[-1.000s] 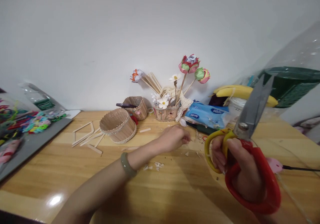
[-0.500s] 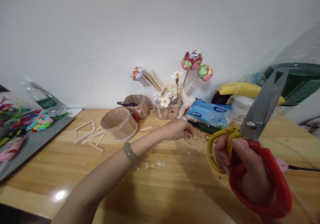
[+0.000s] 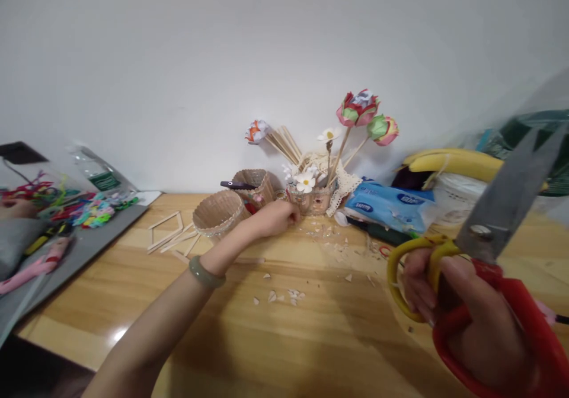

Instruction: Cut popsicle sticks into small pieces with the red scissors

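My left hand (image 3: 278, 218), with a green bangle on its wrist, reaches over the wooden table (image 3: 249, 344) beside the low flower basket (image 3: 317, 201). Its fingers are curled together at the basket's lower left; whatever they hold, if anything, is hidden. At the right, my right hand (image 3: 462, 309) grips large scissors (image 3: 480, 232) by their yellow and red handles, with the blades pointing up and slightly apart. White and red-green paper flowers stand in the basket. Two round stick baskets (image 3: 217, 213) are left of it, a dark phone (image 3: 237, 185) lying across the rear one.
Wooden sticks (image 3: 166, 232) lie at the left, small scraps (image 3: 293, 296) in the middle. A blue wipes pack (image 3: 389, 204) and bananas (image 3: 453, 162) are at the right. On the grey board (image 3: 84, 247) are colourful pieces and a pink tool; another person's hand (image 3: 18, 208) is beside it.
My left hand has moved left, from near the wipes pack to the flower basket's lower left. The view has turned slightly left, and another person's hand has appeared at the left edge.
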Demonstrator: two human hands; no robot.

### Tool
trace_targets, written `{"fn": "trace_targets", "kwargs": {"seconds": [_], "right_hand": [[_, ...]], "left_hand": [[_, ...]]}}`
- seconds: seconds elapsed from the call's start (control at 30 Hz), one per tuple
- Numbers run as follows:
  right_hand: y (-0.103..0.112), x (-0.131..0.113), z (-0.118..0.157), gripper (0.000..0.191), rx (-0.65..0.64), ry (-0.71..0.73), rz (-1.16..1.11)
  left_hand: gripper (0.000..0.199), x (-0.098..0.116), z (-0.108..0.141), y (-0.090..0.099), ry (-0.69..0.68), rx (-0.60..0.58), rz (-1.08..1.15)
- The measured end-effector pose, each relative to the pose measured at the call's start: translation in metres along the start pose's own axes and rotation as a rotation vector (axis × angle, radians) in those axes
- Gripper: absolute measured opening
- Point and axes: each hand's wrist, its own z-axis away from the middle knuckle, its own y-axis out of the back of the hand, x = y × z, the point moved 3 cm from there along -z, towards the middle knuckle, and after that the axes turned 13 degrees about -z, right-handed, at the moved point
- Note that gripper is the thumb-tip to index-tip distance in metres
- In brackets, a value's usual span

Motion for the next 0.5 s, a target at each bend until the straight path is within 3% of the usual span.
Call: {"fn": "trace_targets", "kwargs": {"seconds": [0.23,0.5], "right_hand": [[0.002,0.003,-0.001,0.046,0.033,0.002,0.072],[-0.006,0.003,-0.001,0.046,0.015,-0.002,0.098]], "left_hand": [[0.019,-0.008,0.021,0.006,0.105,-0.132,-0.227],[0.023,-0.005,0.03,-0.005,0.211,-0.128,-0.309]]}}
